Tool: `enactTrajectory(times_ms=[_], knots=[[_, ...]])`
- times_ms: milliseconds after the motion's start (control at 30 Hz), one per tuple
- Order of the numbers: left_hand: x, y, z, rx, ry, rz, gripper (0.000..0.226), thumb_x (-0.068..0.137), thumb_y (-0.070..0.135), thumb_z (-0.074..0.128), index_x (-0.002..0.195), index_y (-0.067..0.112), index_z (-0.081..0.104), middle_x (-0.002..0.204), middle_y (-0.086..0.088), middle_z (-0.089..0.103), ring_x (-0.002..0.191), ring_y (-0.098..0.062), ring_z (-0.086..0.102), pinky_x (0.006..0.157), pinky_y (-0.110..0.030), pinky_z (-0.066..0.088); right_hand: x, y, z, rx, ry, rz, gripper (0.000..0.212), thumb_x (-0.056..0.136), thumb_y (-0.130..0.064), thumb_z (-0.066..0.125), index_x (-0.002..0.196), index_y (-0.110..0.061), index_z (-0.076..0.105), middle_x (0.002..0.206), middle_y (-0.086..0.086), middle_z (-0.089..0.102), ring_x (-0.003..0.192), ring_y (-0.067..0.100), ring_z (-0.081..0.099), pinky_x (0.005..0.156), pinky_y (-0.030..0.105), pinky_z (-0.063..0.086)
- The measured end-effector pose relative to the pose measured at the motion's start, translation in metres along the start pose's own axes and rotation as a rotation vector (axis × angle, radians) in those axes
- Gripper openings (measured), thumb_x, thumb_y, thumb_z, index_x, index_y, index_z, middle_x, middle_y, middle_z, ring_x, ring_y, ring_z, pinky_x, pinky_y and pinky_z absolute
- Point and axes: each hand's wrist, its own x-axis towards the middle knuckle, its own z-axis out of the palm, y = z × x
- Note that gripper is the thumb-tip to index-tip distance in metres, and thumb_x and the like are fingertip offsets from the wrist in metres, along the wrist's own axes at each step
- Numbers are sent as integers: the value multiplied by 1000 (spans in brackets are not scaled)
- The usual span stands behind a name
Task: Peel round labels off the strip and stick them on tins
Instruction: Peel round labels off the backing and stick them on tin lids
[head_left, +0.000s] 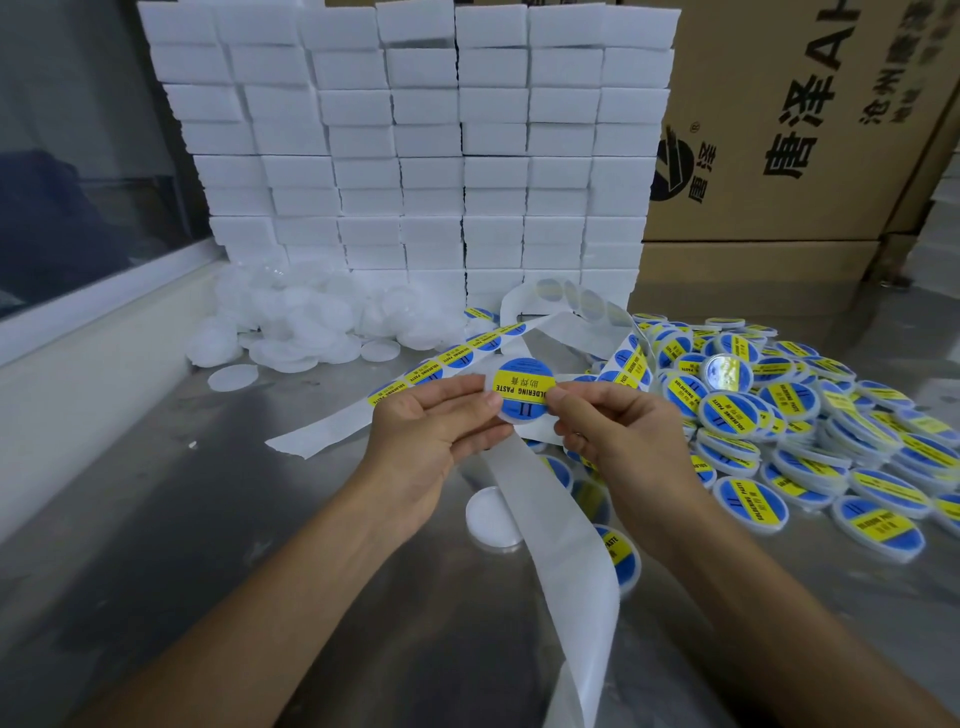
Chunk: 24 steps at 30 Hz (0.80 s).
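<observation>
Between my hands is a round white tin with a blue and yellow "SOLDERING PASTE" label (521, 391) on its face. My left hand (434, 428) pinches the tin's left edge with thumb and fingers. My right hand (618, 426) pinches its right edge. The label strip (457, 358) runs from the left across the table behind the tin, still carrying several round labels. Its bare white backing (561, 525) hangs down between my forearms. An unlabelled white tin (488, 517) lies on the table below my hands.
A big heap of labelled tins (810, 431) covers the steel table (260, 545) on the right. Unlabelled white tins (301, 322) are piled at the back left. A wall of white boxes (415, 145) stands behind, with brown cartons (810, 130) to the right.
</observation>
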Motion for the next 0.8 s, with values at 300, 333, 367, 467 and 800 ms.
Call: enactTrajectory(times_ms=[300,333,367,467,800], knots=[[0,-1,0,21,-15,14,43,59,7,76,100,-3,66,92,-19,75,81,-29,74,67,-30,60,1,1,0,-2,15,12,4,79,-16,78,82,-14,79,72,5,74,58,5,62,55,15,49],[0,-1,-1,23,-14,15,41,60,7,77,99,-2,66,91,-19,75,80,-29,74,68,-30,60,1,1,-1,-5,14,11,4,80,-16,78,82,-14,79,71,5,74,58,5,62,55,15,49],[0,-1,-1,25,-13,15,38,62,5,77,98,-2,67,90,-19,75,80,-29,74,68,-30,60,1,1,-1,-12,14,8,3,80,-16,78,82,-14,79,71,4,74,58,5,62,55,15,49],[0,-2,-1,47,-11,19,27,71,-1,75,97,-1,67,89,-18,75,78,-28,74,69,-30,60,1,2,-1,-34,17,-16,2,80,-16,78,82,-15,78,72,3,74,58,4,63,55,15,50],[-4,-2,0,173,-53,135,17,75,-4,75,87,6,70,81,-14,75,70,-26,73,66,-26,59,-2,3,-2,-177,45,-177,5,82,-12,77,83,-16,77,71,-5,75,60,2,65,58,14,51]])
